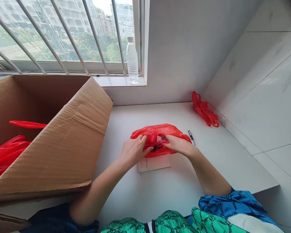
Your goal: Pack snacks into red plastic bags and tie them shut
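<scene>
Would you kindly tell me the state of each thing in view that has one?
Middle red bag: open, red packets showing inside.
Cardboard box: open, red plastic inside.
Bottle: upright, capped.
Far red bag: crumpled.
Pen: lying down.
White printed paper: flat, partly covered.
Window: open or shut, cannot tell.

A clear plastic bottle with a pale cap (132,63) stands upright on the white windowsill (115,81), beside silvery metal window bars (96,35). Green trees (113,51) show outside. A large open brown cardboard box (60,142) sits at the left, below the window. A crumpled red plastic bag (203,110) lies on the white table (232,158), near the white tiled wall (259,97).
</scene>
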### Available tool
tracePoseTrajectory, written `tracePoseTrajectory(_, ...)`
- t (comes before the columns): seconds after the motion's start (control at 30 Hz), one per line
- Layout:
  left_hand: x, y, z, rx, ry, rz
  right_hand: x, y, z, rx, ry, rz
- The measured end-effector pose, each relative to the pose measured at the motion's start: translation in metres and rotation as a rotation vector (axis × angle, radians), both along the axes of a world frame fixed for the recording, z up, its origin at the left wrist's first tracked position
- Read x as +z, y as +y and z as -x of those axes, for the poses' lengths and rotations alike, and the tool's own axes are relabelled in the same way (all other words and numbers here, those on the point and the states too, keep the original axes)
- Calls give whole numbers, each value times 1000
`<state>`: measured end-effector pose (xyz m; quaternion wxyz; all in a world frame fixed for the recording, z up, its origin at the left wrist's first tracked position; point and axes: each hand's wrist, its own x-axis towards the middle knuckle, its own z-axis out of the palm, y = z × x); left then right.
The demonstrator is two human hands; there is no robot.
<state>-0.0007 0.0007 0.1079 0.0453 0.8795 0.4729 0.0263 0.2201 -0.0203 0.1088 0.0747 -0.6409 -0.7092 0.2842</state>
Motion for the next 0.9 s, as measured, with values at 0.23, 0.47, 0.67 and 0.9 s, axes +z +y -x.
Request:
tracePoseTrajectory(0.23, -1, 4, 1, -12, -90, -7, 24, -10, -11, 127, 241, -210)
tracePoseTrajectory(0.47, 1, 4, -1, -48, -292, 10, 35, -20, -7, 132, 320, -357)
tracePoseTrajectory(0.67, -1, 5, -4, -118, -639, 106, 33, -18, 3, 114, 550, -459)
tracePoseTrajectory(0.9, -8, 6, -8, -56, -876, 292, 21, -10, 13, -47, 757, -354)
